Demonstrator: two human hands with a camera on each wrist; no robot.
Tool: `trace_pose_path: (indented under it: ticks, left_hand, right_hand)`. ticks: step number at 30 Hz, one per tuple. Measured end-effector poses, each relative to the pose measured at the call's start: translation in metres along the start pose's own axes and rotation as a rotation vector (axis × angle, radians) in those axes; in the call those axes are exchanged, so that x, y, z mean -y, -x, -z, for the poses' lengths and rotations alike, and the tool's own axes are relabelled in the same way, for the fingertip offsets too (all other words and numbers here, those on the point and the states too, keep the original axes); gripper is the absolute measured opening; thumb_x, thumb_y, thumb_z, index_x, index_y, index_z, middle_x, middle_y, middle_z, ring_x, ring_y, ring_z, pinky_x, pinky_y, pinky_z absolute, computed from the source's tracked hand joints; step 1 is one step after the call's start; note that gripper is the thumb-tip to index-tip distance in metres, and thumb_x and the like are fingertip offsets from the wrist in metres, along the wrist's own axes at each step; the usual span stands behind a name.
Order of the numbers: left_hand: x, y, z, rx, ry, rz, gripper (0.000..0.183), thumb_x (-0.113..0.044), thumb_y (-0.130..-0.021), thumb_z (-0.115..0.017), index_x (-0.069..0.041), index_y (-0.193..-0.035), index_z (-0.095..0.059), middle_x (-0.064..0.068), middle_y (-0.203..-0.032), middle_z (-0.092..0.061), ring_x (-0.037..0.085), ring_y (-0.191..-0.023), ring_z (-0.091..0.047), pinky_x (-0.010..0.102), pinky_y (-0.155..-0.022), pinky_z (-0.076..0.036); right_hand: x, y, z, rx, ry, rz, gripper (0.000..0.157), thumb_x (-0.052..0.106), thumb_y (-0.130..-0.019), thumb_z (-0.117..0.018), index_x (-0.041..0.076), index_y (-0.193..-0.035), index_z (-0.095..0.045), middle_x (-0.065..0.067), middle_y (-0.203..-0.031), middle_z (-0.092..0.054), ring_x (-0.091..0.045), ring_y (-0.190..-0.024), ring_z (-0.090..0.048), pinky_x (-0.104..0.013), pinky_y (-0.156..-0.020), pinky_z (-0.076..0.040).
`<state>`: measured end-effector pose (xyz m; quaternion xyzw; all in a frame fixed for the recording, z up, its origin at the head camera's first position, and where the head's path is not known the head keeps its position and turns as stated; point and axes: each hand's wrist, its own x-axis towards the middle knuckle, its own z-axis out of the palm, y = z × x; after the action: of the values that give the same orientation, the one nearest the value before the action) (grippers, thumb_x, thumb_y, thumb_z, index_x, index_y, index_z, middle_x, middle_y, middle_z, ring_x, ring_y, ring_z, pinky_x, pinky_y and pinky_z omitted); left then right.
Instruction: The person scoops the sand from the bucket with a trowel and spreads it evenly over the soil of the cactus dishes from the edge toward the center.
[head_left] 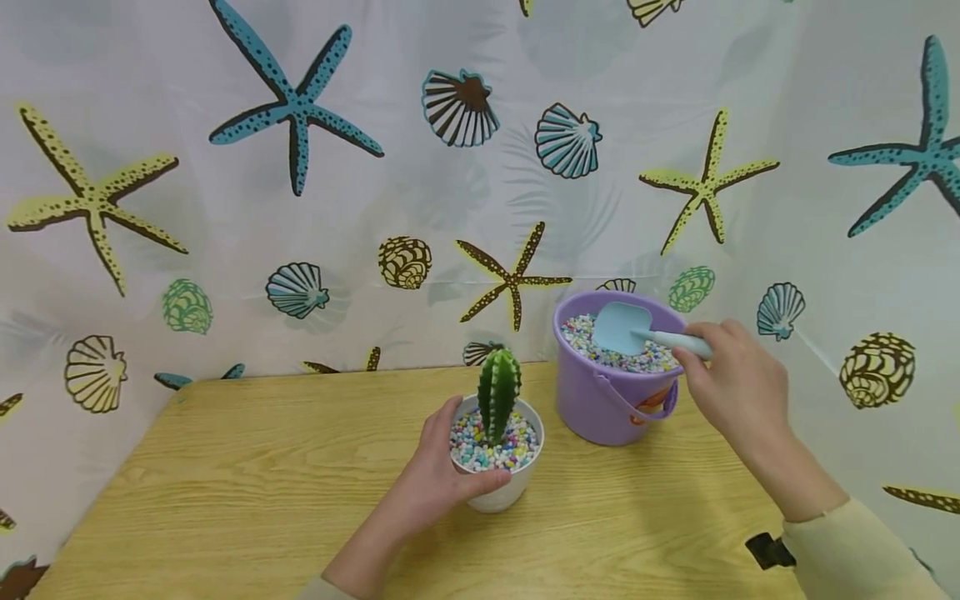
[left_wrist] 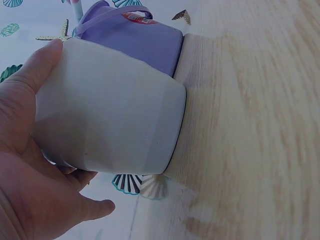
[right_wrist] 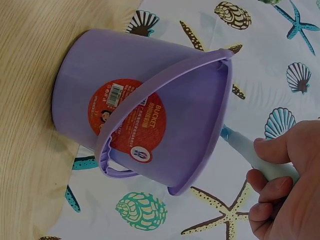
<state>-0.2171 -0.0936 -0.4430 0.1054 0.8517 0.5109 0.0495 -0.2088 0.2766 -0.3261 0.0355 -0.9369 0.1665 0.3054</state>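
My left hand (head_left: 438, 467) grips a white pot (left_wrist: 110, 110) by its rim and side, thumb at the front. A green cactus (head_left: 498, 392) stands upright in it among small multicoloured pebbles (head_left: 468, 437). To the right, my right hand (head_left: 738, 383) holds a light blue toy shovel (head_left: 624, 327) by its handle (right_wrist: 250, 150), fingers curled round it. The shovel's blade lies over the pebbles inside a purple bucket (head_left: 596, 404). In the right wrist view the bucket's wall hides the blade.
Pot and bucket stand on a wooden table (head_left: 262, 467). Its back edge meets a white curtain (head_left: 360, 217) printed with starfish and shells, which also runs along the right side. The bucket's purple carrying handle (right_wrist: 150, 90) hangs down its outside, over a red label (right_wrist: 145, 122).
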Motion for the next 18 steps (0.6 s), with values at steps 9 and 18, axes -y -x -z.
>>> trace_pose_path:
  ticks: [9, 18]
  left_hand:
    - [0.0, 0.0, 0.0, -0.002, 0.003, 0.003, 0.133, -0.057, -0.079, -0.099, -0.015, -0.176, -0.019, 0.02, -0.176, -0.024, 0.045, -0.155, -0.04, 0.068, -0.123, -0.036]
    - [0.0, 0.001, 0.001, -0.002, 0.003, 0.001, 0.133, -0.057, -0.079, -0.099, -0.015, -0.176, -0.019, 0.02, -0.175, -0.025, 0.046, -0.154, -0.04, 0.069, -0.122, -0.037]
  right_hand:
    - [-0.007, -0.011, -0.009, 0.051, 0.023, -0.026, 0.034, 0.024, -0.104, -0.078, 0.001, -0.128, -0.076, -0.018, -0.107, -0.069, -0.03, -0.078, -0.061, -0.044, -0.059, -0.047]
    - [-0.011, -0.018, -0.017, 0.082, 0.025, -0.048, 0.033, 0.027, -0.105, -0.076, 0.003, -0.128, -0.077, -0.018, -0.108, -0.069, -0.03, -0.077, -0.061, -0.043, -0.058, -0.046]
